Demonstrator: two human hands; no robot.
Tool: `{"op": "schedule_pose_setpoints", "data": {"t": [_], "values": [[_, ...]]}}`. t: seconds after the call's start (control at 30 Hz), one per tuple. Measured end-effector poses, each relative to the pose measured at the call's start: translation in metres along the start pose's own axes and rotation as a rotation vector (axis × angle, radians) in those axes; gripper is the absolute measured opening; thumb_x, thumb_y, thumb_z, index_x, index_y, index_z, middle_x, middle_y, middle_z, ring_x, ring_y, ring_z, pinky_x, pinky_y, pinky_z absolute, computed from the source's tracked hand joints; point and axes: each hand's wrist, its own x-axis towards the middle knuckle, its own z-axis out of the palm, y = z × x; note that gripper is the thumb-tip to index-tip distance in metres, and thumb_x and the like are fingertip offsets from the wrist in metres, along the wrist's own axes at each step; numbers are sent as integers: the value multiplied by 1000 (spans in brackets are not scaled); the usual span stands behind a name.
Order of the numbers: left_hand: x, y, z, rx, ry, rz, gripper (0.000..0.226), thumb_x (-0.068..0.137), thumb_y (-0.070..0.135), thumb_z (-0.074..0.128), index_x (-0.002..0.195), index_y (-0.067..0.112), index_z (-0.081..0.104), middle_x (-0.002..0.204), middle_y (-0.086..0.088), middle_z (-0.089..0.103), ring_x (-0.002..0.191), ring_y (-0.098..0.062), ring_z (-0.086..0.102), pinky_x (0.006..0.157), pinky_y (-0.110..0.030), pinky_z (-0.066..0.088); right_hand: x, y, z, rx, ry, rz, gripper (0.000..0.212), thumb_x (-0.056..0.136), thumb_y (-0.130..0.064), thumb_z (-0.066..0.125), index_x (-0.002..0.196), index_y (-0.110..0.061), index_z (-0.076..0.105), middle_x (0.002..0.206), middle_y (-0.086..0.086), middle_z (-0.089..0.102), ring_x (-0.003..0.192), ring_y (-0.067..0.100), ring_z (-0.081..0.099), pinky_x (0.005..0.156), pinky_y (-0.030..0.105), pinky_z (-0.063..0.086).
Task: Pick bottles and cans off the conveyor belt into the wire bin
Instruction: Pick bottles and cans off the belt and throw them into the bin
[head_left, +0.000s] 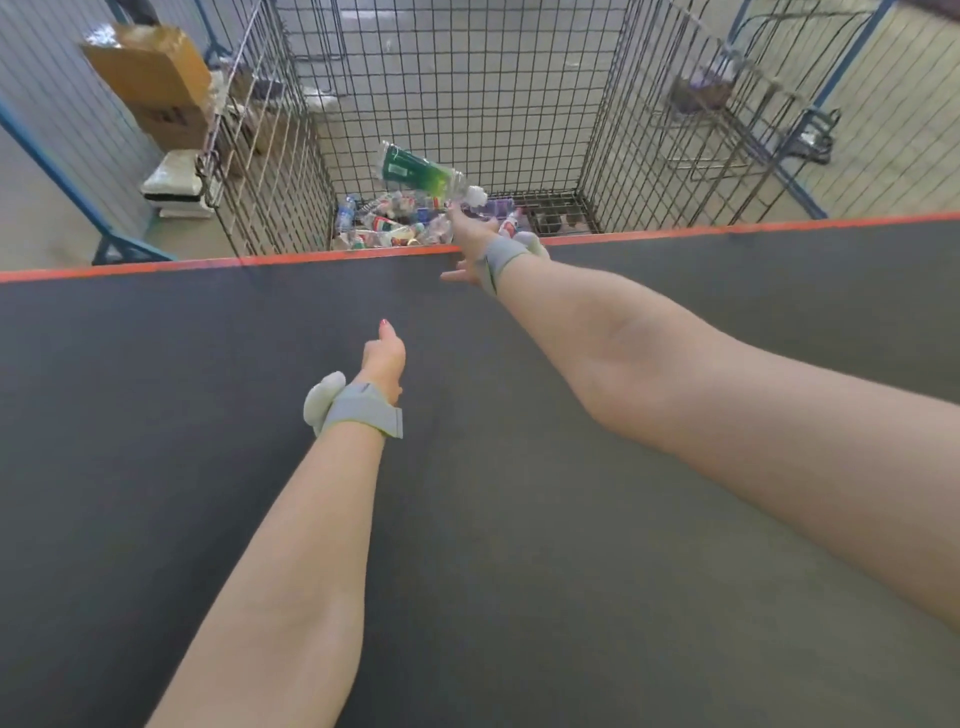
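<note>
One green-labelled bottle (415, 174) just beyond right hand (475, 236), over wire bin (291, 171)

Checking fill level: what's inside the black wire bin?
A shallow heap of mostly plastic bottles in the black wire bin; the conveyor belt's orange edge hides its nearest part.

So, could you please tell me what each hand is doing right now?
Left hand: open, holding nothing.
Right hand: open, green-labelled bottle at its fingertips, contact unclear.
</note>
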Motion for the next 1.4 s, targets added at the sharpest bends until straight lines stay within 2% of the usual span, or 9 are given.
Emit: {"op": "schedule_pose_setpoints", "data": {"t": [0.07,0.17,0.37,0.5,0.63,0.97,1.1,1.3,1.4], "values": [[-6,-12,0,29,-91,-47,66,99,52,25,151,13,18,152,-10,33,138,-29,37,110,-50,33,-24,17,-4,-28,-62,71,70,95,-45,49,149,-11,20,152,13,29,130,39,42,98,56,46],[-19,-26,-8,81,-154,-71,67,100,51,26,152,11,15,155,-13,26,142,-28,30,115,-52,26,-37,38,-13,51,-100,175,73,98,-47,43,154,-21,2,160,-4,9,141,36,30,102,59,42],[-75,-56,-20,147,-166,-56,66,101,49,30,153,11,15,157,-12,23,143,-27,27,116,-50,24,-96,76,-43,-203,-88,206,82,94,-50,50,154,-25,-1,159,2,17,139,32,35,93,54,51],[-115,-83,-29,222,-121,-25,65,99,48,33,151,11,19,153,-14,31,138,-30,36,111,-51,32,-140,109,-67,-441,-94,179,84,95,-51,48,154,-24,-5,157,7,22,134,32,40,94,52,47],[-148,-104,-32,262,-93,-14,63,100,47,33,151,12,21,154,-11,29,138,-31,35,110,-51,33,-168,139,-88,-663,-99,129,86,92,-54,50,154,-21,1,158,8,18,142,36,26,110,51,35],[-203,-176,-40,442,-124,-20,67,97,48,41,150,11,25,153,-11,32,140,-31,32,114,-49,27,-237,215,-138,-778,-133,182,90,90,-57,51,155,-21,1,159,11,13,145,36,19,114,53,29],[-221,-205,-34,501,-140,-50,70,94,48,46,149,10,26,150,-11,37,137,-29,38,111,-48,32,-263,249,-149,-742,-210,313,96,86,-60,55,153,-30,-6,160,7,16,143,40,23,99,64,41],[-255,-236,-13,539,-173,-67,65,98,41,45,148,6,24,148,-12,39,133,-27,44,107,-45,35,-306,303,-177,-790,-354,398,106,74,-56,69,153,-36,1,157,6,23,137,32,37,76,63,53],[-267,-243,0,510,-208,-92,62,100,36,43,149,5,22,148,-14,38,136,-28,40,108,-46,33,-323,336,-188,-923,-397,442,112,65,-58,75,151,-34,8,154,7,28,135,35,39,81,59,53]]}}
